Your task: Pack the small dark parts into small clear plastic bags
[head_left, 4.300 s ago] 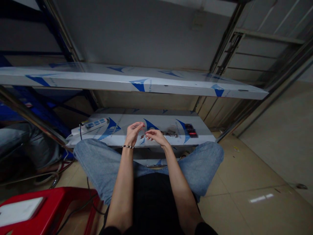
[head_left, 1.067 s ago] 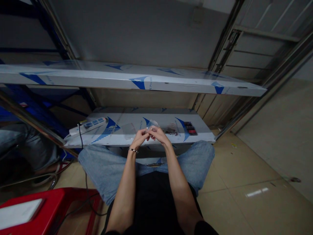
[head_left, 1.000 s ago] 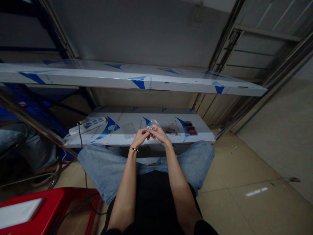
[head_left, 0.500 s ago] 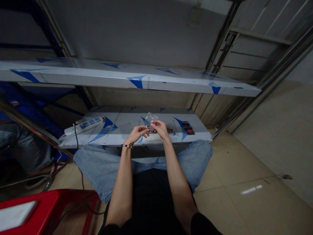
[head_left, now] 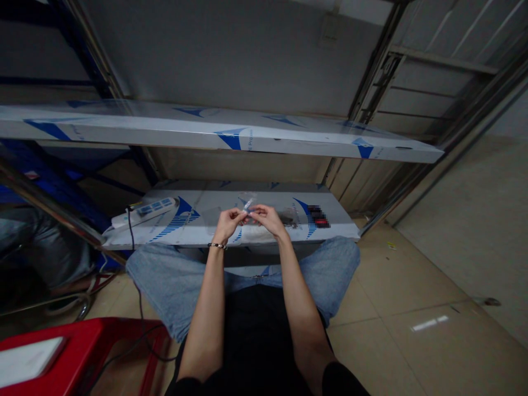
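Observation:
My left hand [head_left: 229,223] and my right hand [head_left: 267,219] meet above the lower shelf [head_left: 214,192]. Both pinch a small clear plastic bag [head_left: 248,198], whose upper part sticks up past the fingertips. What the bag contains, if anything, is too small to make out. Beneath and beside my right hand lies a white sheet or bag [head_left: 258,235] on the shelf. Right of it is a cluster of small dark pieces [head_left: 291,219], partly hidden by that hand.
A power strip [head_left: 144,212] with a dark cable lies at the shelf's left end. A pixelated dark and red item [head_left: 319,216] is at the right. An upper shelf [head_left: 264,144] spans above. A red stool [head_left: 82,335] bearing a white slab stands lower left. A person's leg [head_left: 58,253] shows at left.
The bag has shifted slightly left and tilted. My fingertips have come closer together on it, my left hand now pinching it too.

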`<state>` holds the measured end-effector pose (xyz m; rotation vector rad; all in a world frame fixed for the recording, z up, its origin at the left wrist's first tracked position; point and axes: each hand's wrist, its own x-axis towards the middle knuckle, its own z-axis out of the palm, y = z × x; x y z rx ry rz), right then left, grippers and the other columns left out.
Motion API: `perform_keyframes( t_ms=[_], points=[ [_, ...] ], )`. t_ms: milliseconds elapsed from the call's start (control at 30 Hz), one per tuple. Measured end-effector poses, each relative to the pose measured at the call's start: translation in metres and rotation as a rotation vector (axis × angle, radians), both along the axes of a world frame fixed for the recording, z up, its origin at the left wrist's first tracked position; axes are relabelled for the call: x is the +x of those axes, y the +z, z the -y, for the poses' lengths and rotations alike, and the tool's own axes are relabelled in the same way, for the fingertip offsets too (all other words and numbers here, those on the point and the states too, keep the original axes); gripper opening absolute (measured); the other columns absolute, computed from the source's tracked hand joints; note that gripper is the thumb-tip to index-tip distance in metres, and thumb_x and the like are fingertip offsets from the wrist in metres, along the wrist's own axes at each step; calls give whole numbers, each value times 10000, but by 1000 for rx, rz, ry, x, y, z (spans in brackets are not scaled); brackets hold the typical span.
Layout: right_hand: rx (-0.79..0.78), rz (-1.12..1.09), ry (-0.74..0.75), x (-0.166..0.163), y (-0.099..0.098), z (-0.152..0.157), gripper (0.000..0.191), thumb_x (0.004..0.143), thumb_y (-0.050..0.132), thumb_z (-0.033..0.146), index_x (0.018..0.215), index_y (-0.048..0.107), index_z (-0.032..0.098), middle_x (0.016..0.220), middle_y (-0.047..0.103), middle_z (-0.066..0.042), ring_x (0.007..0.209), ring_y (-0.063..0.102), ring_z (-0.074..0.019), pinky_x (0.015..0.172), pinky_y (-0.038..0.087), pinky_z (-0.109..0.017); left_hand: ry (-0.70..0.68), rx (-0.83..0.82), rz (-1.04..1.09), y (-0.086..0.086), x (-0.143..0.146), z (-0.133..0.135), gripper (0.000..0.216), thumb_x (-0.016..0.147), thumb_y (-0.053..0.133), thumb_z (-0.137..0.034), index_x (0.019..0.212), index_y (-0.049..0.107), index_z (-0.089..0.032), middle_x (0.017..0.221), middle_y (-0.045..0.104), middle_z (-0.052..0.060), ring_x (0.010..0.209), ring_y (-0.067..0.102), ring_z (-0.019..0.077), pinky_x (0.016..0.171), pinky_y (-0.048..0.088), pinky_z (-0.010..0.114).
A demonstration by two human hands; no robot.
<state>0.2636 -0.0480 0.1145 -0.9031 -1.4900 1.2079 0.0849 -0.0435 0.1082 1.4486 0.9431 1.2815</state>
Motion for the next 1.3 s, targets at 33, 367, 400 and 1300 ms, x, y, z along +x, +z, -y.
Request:
perform_keyframes(
  t_ms=[33, 367, 400, 1300],
  points=[
    [-4, -4, 0, 0, 1, 1, 432, 739, 794, 482, 1016, 702, 165, 830, 716, -43, 666, 631, -139, 568, 451, -219, -4, -7, 8, 0, 0, 0, 447, 663, 827, -570, 683, 700, -142, 644, 697, 64, 578, 585, 151, 567, 446, 260],
    [62, -53, -96, -4, 12, 5, 377, 667, 830, 474, 783, 645, 166, 742, 654, -10, 627, 573, -126, 600, 474, -242, -57, 45, 22, 11, 9, 10, 313, 753, 792, -437, 784, 737, -130, 663, 678, 39, 627, 599, 153, 636, 478, 266],
    [59, -71, -92, -4, 12, 5, 383, 660, 832, 475, 782, 636, 170, 739, 646, -5, 621, 570, -123, 592, 474, -240, -70, 36, 32, 12, 9, 10, 319, 761, 788, -440, 801, 738, -128, 686, 687, 45, 635, 605, 155, 640, 485, 269],
    [14, -69, -121, 5, 8, 4, 375, 659, 835, 466, 833, 754, 144, 778, 728, -61, 647, 596, -144, 582, 469, -246, 50, 8, 98, 11, 5, 12, 402, 742, 807, -519, 874, 773, -140, 919, 765, 112, 845, 693, 231, 681, 528, 291]
  ],
)
